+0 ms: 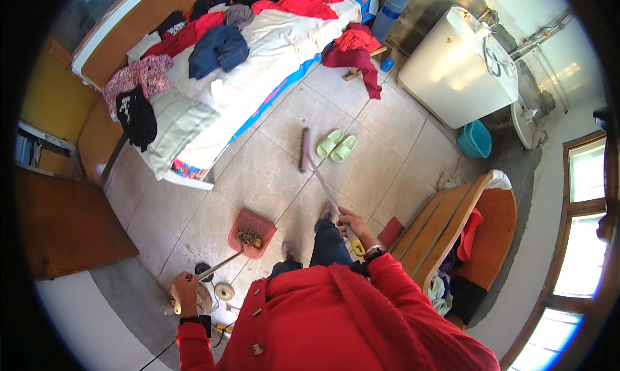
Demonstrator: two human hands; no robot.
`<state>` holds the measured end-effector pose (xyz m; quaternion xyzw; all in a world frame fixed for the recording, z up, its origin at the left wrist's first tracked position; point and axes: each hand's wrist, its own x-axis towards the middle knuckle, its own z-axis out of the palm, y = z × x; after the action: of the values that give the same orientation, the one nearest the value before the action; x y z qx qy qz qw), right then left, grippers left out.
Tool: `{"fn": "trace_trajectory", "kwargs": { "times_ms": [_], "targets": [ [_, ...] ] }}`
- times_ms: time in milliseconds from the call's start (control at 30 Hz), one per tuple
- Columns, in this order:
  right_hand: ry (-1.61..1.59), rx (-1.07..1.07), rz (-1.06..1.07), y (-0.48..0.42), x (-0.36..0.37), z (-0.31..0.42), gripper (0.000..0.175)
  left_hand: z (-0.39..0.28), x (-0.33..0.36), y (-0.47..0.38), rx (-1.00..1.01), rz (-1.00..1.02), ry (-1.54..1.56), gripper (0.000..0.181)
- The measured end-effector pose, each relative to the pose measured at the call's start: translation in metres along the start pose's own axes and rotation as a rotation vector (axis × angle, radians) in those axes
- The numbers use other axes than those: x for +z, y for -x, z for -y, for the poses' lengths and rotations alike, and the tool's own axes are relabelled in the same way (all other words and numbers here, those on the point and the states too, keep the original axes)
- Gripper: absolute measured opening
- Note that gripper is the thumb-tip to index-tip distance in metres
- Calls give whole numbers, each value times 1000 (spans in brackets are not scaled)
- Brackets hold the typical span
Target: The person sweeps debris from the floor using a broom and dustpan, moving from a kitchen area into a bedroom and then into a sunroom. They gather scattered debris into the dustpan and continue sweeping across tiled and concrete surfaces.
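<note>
My right hand [353, 223] is closed around the grey handle of a broom [305, 150], near its yellow end grip. The broom's purple head with dark bristles is on the tiled floor [271, 177], just left of a pair of light green slippers [336, 145]. With my left hand [185, 292] I grip the handle of a red plastic dustpan [242, 218], whose pan is to the left of my feet. A small heap of brownish debris [251, 238] lies in the pan.
A bed [271, 46] piled with clothes fills the upper left. Red cloths [358, 48] hang over a low wooden stool. A white washing machine [453, 70] and a blue-green bucket [474, 139] stand at right. Nearer are a wooden cabinet [436, 225] holding clothes and, lower left, cords and round objects [224, 291].
</note>
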<state>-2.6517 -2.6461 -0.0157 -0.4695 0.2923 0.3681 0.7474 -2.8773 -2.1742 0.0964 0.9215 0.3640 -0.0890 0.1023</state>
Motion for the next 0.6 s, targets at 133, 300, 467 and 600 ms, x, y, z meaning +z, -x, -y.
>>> {"fn": "trace_trajectory", "kwargs": {
  "times_ms": [133, 300, 467, 600],
  "targets": [
    [-190, -18, -188, -11, -54, 51, 60, -53, -7, -21, -31, -5, -5, 23],
    [-125, -116, -372, 32, -124, 97, 59, -123, -9, -51, -47, -53, -6, 20],
    [89, -172, -499, 34, -175, 137, 57, -189, -2, -81, 5, -36, -34, 20],
    [303, -279, -583, -5, -233, 182, 34, -227, 7, -97, -10, -39, -9, 22]
  ]
}}
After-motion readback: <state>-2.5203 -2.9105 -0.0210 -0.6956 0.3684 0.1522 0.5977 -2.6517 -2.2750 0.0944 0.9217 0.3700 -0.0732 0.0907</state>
